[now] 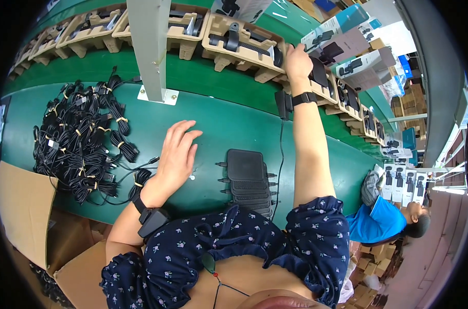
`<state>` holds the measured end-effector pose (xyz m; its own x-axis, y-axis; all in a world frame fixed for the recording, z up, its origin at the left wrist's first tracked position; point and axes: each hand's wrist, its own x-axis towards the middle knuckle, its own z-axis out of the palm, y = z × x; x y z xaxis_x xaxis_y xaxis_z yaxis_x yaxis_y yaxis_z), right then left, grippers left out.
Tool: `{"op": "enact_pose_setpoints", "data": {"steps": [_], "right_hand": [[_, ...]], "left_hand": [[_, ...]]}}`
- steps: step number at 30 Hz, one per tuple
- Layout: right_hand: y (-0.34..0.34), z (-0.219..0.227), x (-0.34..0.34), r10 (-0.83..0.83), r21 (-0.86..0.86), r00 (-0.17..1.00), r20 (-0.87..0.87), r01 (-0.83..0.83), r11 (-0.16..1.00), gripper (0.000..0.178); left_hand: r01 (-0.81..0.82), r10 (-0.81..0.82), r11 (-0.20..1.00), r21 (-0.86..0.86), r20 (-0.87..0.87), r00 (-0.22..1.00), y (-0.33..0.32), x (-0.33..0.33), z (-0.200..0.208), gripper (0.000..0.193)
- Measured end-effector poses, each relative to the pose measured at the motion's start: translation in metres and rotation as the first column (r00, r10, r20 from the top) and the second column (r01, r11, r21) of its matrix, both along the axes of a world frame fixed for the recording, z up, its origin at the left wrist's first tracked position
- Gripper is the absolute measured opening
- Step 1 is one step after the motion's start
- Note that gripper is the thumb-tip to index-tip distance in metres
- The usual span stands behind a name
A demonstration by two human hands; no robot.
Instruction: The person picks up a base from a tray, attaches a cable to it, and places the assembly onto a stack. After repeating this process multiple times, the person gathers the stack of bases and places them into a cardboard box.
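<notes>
My left hand (176, 157) is held over the green table, empty, its fingers apart and lightly bent. Beside it lies a large tangle of black cables (82, 139), bundled with pale ties. My right hand (298, 63) reaches far forward to the right end of a tan moulded tray (218, 51) with black parts in it. Its fingers are bent and partly hidden at the tray's edge; what they grip I cannot make out. Between my arms, near my body, several flat black rectangular devices (245, 165) lie overlapping in a row, short plugs sticking out at their sides.
A line of similar trays (89, 31) runs along the green belt (193, 77) behind the table. A grey metal post (150, 51) stands at its edge. Printed boxes (342, 46) stand beyond. Open cardboard (25, 211) is at left. A person in blue (381, 221) sits at right.
</notes>
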<state>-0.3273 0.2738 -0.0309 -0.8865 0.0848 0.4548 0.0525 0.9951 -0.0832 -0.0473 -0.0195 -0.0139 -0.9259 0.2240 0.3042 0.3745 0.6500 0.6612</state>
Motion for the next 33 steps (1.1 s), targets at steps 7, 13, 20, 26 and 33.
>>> {"op": "enact_pose_setpoints", "data": {"steps": [7, 13, 20, 26, 33], "right_hand": [[0.025, 0.006, 0.011, 0.098, 0.201, 0.991, 0.091, -0.115, 0.973, 0.032], [0.024, -0.003, 0.003, 0.041, -0.170, 0.985, 0.169, -0.011, 0.985, 0.021], [0.034, -0.010, 0.020, 0.060, 0.240, 0.991, -0.120, -0.030, 0.970, 0.025], [-0.002, 0.038, 0.127, 0.501, -0.493, 0.847, 0.176, -0.365, 0.790, 0.047], [-0.031, 0.033, 0.240, 0.635, -0.276, 0.388, 0.668, -0.662, 0.696, 0.088]], "left_hand": [[-0.018, 0.018, 1.000, -0.009, 0.011, 1.000, -0.004, 0.003, -0.002, 0.031], [0.008, -0.008, 1.000, -0.009, 0.021, 1.000, -0.003, 0.004, -0.005, 0.031], [0.014, -0.015, 1.000, -0.028, -0.019, 1.000, 0.001, -0.002, -0.010, 0.028], [0.015, -0.016, 1.000, -0.027, -0.040, 0.999, 0.003, -0.003, -0.008, 0.026], [-0.002, 0.000, 0.999, -0.038, -0.059, 0.998, 0.001, 0.003, -0.019, 0.026]]}}
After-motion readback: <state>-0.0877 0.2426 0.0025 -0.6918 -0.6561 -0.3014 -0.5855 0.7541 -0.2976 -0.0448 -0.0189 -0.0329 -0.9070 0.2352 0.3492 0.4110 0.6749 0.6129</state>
